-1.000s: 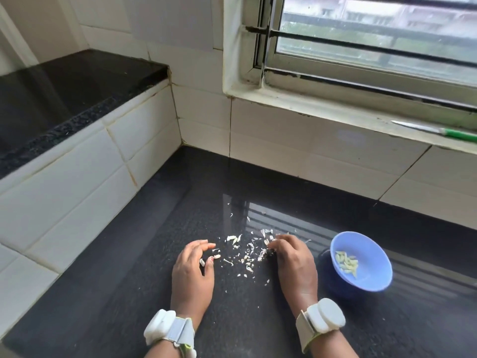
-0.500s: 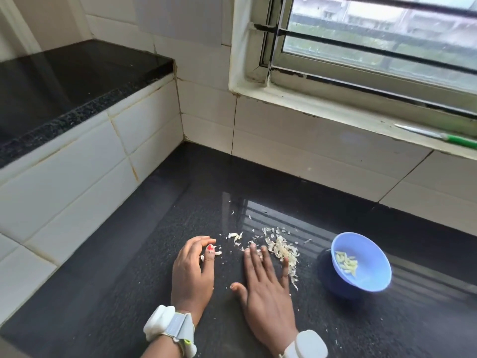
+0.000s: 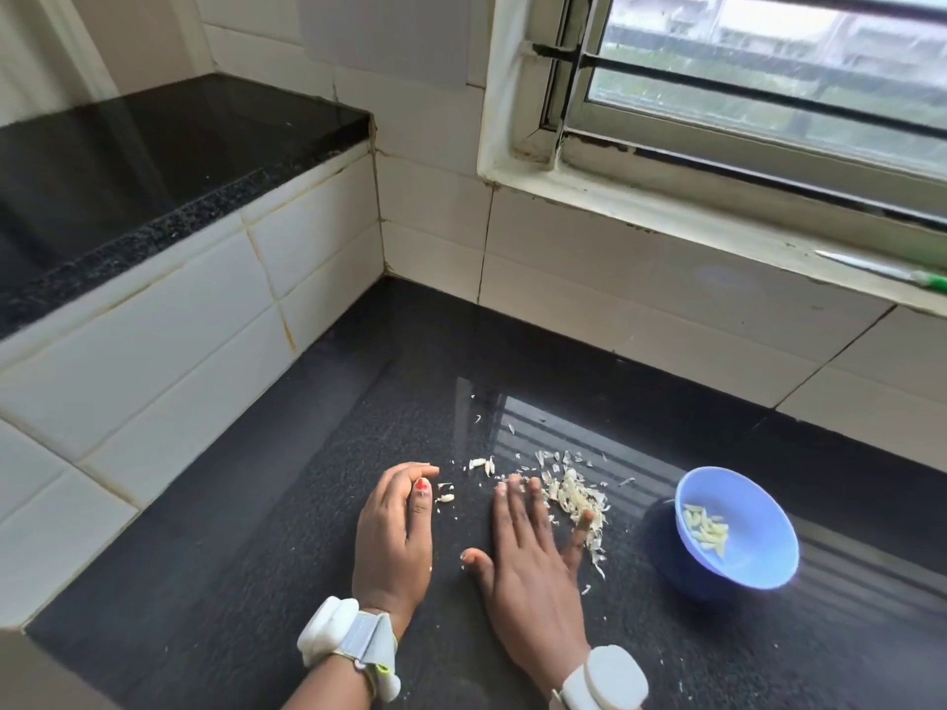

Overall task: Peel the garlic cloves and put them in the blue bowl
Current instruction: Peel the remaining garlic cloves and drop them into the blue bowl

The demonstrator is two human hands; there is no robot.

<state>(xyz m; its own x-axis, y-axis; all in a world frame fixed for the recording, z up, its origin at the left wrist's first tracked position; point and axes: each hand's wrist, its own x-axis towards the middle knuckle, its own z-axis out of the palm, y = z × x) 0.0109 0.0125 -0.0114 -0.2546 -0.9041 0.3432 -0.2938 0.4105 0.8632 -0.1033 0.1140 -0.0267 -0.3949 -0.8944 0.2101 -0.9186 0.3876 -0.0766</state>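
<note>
A flat, open right hand (image 3: 533,550) rests against papery garlic skins (image 3: 576,497), left hand (image 3: 392,530) loosely curled and empty, while peeled cloves (image 3: 707,525), small, likely slippery, fingertip-pinchable, lie in the blue bowl (image 3: 758,566) beyond the right hand

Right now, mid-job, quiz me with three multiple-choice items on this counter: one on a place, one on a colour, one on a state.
1. Where does the peel pile lie?
A. Inside the bowl
B. On the counter, between the right hand and the bowl
C. On the window sill

2. What colour is the bowl that holds the peeled cloves?
A. Blue
B. Red
C. White

3. How is the right hand?
A. Curled round a knife
B. Flat on the counter, fingers straight
C. Lifting the bowl

Key: 1 B, the skins lie heaped on the black top beside the fingers, left of the bowl. 2 A, its rim and wall are blue. 3 B, the palm is down with fingers spread, holding nothing.
</note>
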